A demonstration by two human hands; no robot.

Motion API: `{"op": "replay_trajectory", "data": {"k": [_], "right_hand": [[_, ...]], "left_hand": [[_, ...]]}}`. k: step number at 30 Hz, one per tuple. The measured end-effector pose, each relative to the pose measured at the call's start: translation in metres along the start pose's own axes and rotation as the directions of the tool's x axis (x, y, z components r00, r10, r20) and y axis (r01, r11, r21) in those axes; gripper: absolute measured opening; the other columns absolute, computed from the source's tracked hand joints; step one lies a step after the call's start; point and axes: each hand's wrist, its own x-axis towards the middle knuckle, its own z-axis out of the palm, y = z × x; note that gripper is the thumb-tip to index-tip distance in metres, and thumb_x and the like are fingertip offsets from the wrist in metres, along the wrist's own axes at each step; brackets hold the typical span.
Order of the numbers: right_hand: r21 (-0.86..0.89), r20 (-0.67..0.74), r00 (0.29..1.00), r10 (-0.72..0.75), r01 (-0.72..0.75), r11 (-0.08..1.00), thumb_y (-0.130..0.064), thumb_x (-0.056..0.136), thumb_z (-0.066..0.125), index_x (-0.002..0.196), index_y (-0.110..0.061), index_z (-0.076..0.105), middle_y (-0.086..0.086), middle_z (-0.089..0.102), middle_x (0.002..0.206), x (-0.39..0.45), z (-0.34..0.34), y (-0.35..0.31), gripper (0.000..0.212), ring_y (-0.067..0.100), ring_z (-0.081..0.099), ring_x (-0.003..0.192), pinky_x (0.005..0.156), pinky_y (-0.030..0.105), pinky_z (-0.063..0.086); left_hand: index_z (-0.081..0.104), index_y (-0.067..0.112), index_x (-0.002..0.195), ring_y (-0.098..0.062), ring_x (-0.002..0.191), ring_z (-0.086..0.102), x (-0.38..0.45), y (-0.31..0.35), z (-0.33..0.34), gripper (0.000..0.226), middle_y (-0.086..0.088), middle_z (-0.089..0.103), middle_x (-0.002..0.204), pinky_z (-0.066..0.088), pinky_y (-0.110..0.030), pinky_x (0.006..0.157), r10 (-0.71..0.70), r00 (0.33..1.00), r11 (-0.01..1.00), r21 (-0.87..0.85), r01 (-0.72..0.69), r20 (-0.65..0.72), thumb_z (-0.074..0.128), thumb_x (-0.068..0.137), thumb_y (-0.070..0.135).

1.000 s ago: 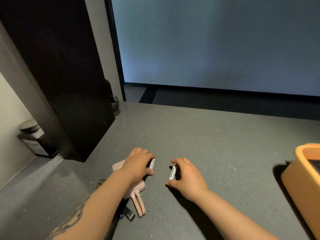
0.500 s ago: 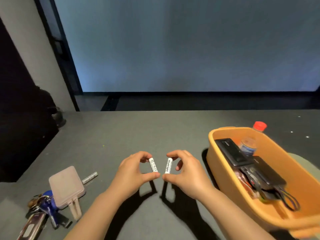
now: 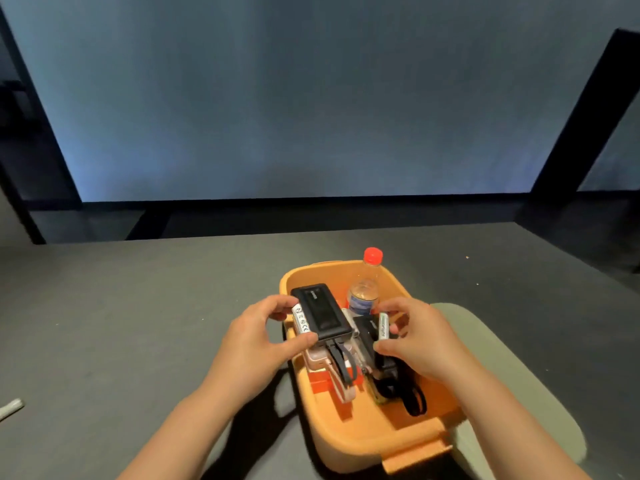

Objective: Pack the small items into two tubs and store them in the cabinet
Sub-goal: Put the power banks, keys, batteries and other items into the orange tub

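Both hands have carried their batteries from the open tabletop [image 3: 138, 306] to above the orange tub [image 3: 346, 431]. The left hand [image 3: 256, 337] pinches one battery [image 3: 300, 323] at the tub's 9 o'clock rim; the right hand [image 3: 415, 336] pinches the other battery [image 3: 383, 326] over its centre. Release into the tub appears imminent.
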Motion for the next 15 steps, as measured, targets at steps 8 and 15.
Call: {"op": "replay_trajectory", "data": {"k": [8,15], "right_hand": [[-0.148,0.285,0.954,-0.095,0.142,0.979,-0.022,0.071,0.079,0.128,-0.027,0.055,-0.007,0.061,0.109,0.049,0.013,0.019,0.062,0.012,0.058,0.095,0.078,0.023,0.047],[-0.12,0.29,0.944,-0.155,0.197,0.973,-0.024,0.077,0.076,0.127,-0.029,0.056,-0.01,0.059,0.126,0.065,0.03,0.031,0.054,0.011,0.055,0.113,0.091,0.024,0.046]], "left_hand": [[0.054,0.04,0.116,0.004,0.105,0.049,0.02,0.022,0.055,0.051,0.029,0.053,0.104,0.042,-0.023,0.094,0.06,0.998,0.986,0.156,-0.063,0.028,0.077,0.07,0.043],[0.051,0.04,0.122,-0.004,0.115,0.044,0.045,0.022,0.07,0.055,0.021,0.056,0.118,0.034,-0.028,0.102,0.075,0.991,0.927,0.36,-0.109,0.109,0.067,0.073,0.057]]}}
